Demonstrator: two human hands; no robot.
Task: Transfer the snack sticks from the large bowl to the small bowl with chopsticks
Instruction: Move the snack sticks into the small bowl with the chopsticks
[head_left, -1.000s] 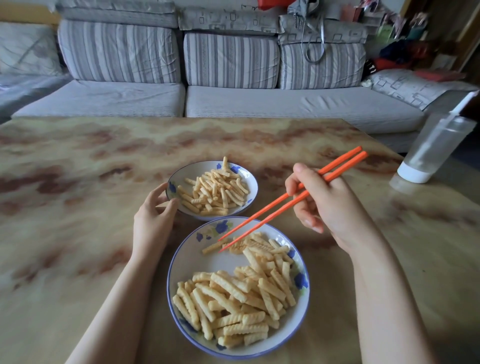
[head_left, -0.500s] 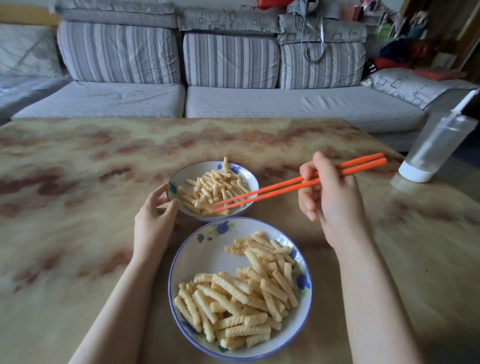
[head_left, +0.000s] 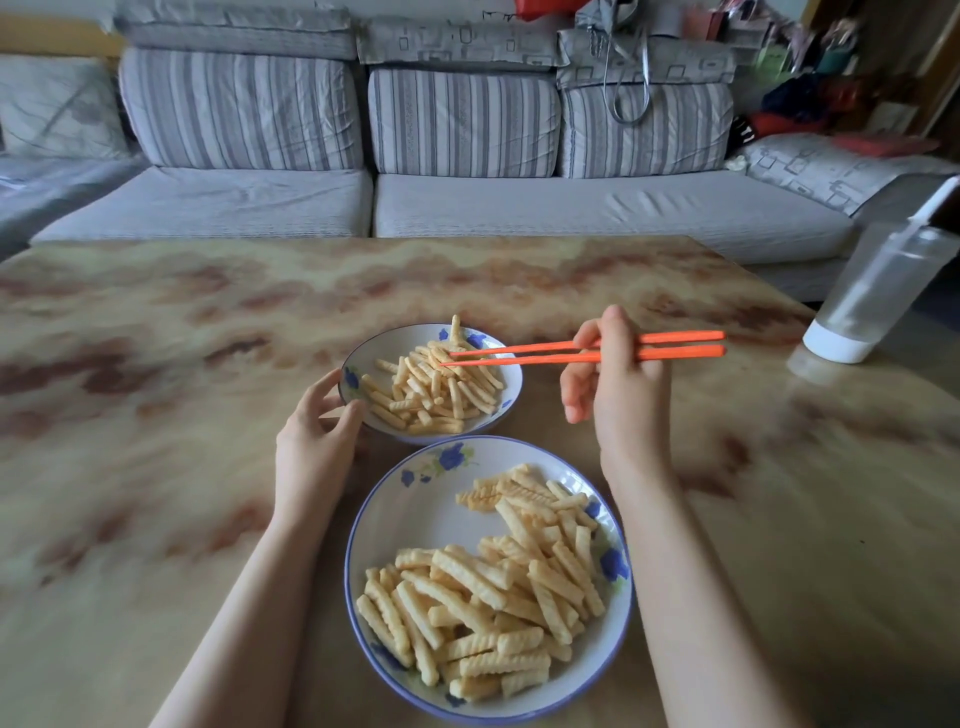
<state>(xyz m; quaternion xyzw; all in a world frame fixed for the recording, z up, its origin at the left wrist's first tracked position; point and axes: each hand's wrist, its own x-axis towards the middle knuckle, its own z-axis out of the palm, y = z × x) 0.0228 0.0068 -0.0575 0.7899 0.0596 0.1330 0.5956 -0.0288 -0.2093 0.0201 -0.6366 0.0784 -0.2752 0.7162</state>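
On the marbled bench (head_left: 156, 415) there are two bowls, two chopsticks and one bottle; no writing or brand can be read on any of them. The left hand (head_left: 311, 441), fingers loosely curved, touches the left rim of the small bowl (head_left: 358, 364), which sits near the bench's middle and holds a heap of snack sticks (head_left: 431, 389). Just nearer the front edge, touching it, the large bowl (head_left: 415, 519) carries a bigger pile too dense to count. The right hand (head_left: 618, 389) pinches the orange chopsticks (head_left: 519, 355); their tips lie slightly apart over the small bowl's sticks. A clear bottle (head_left: 878, 296) stands at the right edge.
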